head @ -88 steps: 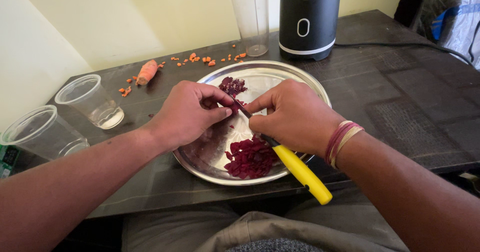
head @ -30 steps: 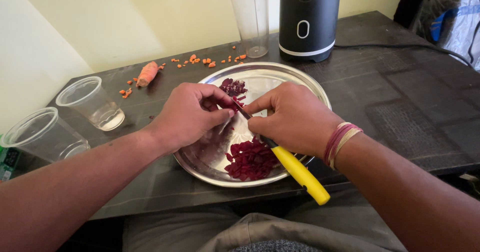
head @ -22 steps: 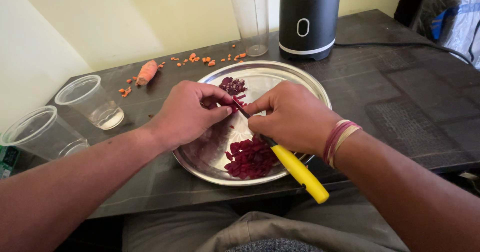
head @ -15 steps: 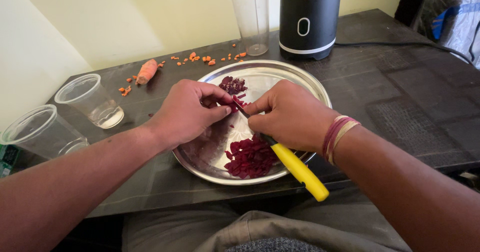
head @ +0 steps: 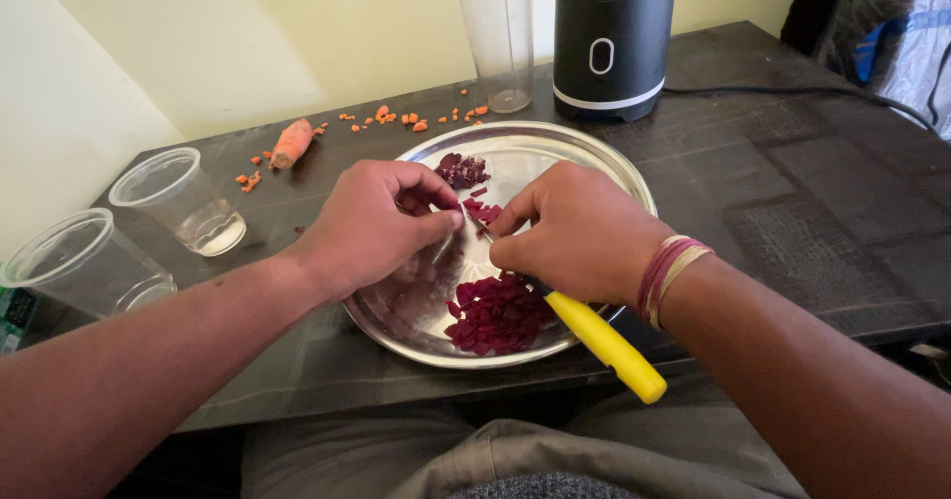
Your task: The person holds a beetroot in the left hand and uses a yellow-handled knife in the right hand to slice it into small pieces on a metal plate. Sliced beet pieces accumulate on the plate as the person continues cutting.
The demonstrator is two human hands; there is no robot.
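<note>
Mid-frame over the steel plate (head: 604,162), the right hand (head: 580,231) grips a yellow-handled knife (head: 604,342); the left hand (head: 371,221) pinches a beet piece (head: 477,209) against the blade. Fingertips sit so close that a slip on the wet beet could nick them, I reckon.

Home kitchen: blender (head: 614,38), steel plate (head: 594,157)

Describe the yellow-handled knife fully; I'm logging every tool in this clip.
The knife has a smooth, bright yellow handle, plastic by its look, slanting from the right hand toward the table's near edge. That hand grips its upper end. The blade is almost wholly hidden between both hands above the steel plate.
</note>
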